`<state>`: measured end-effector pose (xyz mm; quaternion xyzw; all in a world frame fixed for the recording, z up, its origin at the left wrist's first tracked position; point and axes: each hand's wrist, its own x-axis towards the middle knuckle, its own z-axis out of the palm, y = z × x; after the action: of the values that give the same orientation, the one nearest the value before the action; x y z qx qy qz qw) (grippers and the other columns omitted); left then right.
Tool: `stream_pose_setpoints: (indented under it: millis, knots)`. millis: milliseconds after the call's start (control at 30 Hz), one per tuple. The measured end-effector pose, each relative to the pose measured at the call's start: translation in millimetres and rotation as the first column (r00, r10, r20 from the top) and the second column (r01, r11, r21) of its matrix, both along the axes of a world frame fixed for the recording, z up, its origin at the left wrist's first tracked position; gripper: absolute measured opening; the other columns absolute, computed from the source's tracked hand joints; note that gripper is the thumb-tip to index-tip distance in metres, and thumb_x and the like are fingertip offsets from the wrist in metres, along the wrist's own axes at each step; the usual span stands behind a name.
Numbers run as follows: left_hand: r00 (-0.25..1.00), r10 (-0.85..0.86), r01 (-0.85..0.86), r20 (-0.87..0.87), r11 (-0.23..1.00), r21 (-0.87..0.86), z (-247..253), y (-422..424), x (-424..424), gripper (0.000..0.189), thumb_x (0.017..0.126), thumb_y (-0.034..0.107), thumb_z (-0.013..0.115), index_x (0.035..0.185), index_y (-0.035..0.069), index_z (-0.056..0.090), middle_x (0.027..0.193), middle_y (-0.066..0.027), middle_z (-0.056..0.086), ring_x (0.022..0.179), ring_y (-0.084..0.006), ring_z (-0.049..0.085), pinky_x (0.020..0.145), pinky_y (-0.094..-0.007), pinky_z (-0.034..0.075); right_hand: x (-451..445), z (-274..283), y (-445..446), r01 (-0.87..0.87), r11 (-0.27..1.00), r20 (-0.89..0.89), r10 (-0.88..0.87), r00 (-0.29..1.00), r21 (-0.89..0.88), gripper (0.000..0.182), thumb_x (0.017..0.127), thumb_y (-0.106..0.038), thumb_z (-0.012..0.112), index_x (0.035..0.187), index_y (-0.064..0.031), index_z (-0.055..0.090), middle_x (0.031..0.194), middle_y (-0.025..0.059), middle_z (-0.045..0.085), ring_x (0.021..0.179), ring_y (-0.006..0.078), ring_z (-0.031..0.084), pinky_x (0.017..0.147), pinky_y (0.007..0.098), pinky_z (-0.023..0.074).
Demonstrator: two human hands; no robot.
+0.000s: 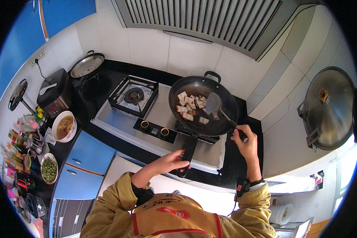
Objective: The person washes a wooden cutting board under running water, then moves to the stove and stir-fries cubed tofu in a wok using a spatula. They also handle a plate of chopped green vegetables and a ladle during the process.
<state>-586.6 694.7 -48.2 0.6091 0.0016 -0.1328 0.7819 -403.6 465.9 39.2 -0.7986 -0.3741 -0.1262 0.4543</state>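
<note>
A black wok [203, 128] sits on the right burner of the gas stove. Its long black handle [190, 147] points toward me, and my left hand [171, 163] grips it near the end. Pale cut chunks of food [186, 102], some browned at the edges, lie mostly in the left part of the wok. My right hand [246, 141] holds the dark handle of a metal spatula [213, 102]. The spatula's blade is inside the wok, over the right side of the chunks, and hides part of them.
Left of the wok is a bare burner [134, 95]. On the left counter stand a rice cooker [55, 92], a bowl of broth [65, 126], a dish of chopped greens [49, 169] and several bottles. A wok lid [328, 108] hangs on the right wall. The range hood [196, 23] is overhead.
</note>
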Motion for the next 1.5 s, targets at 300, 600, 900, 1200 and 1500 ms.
stream_pose_setpoints:
  millis: [300, 600, 900, 1200, 1500]
  knots:
    - [1.0, -0.001, 0.002, -0.007, 1.0, 0.008, 0.5, 2.5, -0.4, 0.048, 0.09, 0.026, 0.057, 0.13, 0.005, 0.039, 0.101, -0.0068, 0.061, 0.09, -0.0123, 0.057, 0.075, -0.0259, 0.048, -24.3, 38.8, -13.8, -0.208, 0.908, 0.172, 0.285, 0.943, -0.363, 0.017, 0.072, -0.002, 0.065, 0.087, -0.0041, 0.061, 0.078, 0.0116, 0.061, 0.065, 0.0276, 0.062, 0.057, 0.0327, 0.0498]
    - [0.999, -0.041, 0.042, -0.006, 0.999, 0.012, -2.2, 1.6, 1.6, 0.048, 0.091, 0.025, 0.056, 0.131, 0.005, 0.038, 0.101, -0.0063, 0.06, 0.09, -0.0124, 0.057, 0.074, -0.0266, 0.048, -8.3, 21.4, -5.7, -0.166, 0.901, 0.232, 0.275, 0.933, -0.4, 0.017, 0.07, -0.003, 0.065, 0.086, -0.0062, 0.06, 0.079, 0.011, 0.059, 0.068, 0.0306, 0.059, 0.058, 0.0357, 0.0488]
    - [0.619, 0.303, -0.745, 0.725, 0.518, 0.42, 158.0, 161.8, 36.9, 0.036, 0.091, 0.022, 0.055, 0.122, 0.004, 0.048, 0.096, -0.0071, 0.06, 0.076, -0.0138, 0.057, 0.071, -0.0296, 0.049, -19.0, 29.1, -8.1, -0.15, 0.939, 0.228, 0.227, 0.947, -0.31, 0.014, 0.069, -0.015, 0.071, 0.08, -0.0097, 0.067, 0.069, 0.01, 0.059, 0.061, 0.0281, 0.059, 0.052, 0.0339, 0.0472]
    - [0.071, -0.299, -0.904, 0.952, -0.422, -0.066, 451.1, 214.8, 84.0, 0.055, 0.072, 0.0, 0.057, 0.125, 0.008, 0.041, 0.145, -0.0189, 0.021, 0.132, -0.0369, 0.025, 0.108, -0.0414, 0.025, -27.8, 28.9, -3.9, -0.073, 0.968, 0.141, 0.109, 0.984, -0.24, 0.011, 0.067, -0.011, 0.072, 0.075, -0.0057, 0.066, 0.068, 0.0087, 0.059, 0.057, 0.0235, 0.058, 0.051, 0.0297, 0.0445]
    - [0.151, -0.276, -0.841, 0.949, -0.541, -0.023, 492.9, 220.5, 128.5, 0.044, 0.072, 0.0, 0.055, 0.115, 0.006, 0.046, 0.146, -0.014, 0.025, 0.135, -0.0278, 0.024, 0.107, -0.0387, 0.028, -36.3, 37.8, -0.3, -0.075, 0.978, 0.138, 0.103, 0.985, -0.193, 0.01, 0.068, -0.01, 0.071, 0.075, -0.0042, 0.066, 0.069, 0.0096, 0.06, 0.059, 0.0238, 0.059, 0.052, 0.0298, 0.0453]
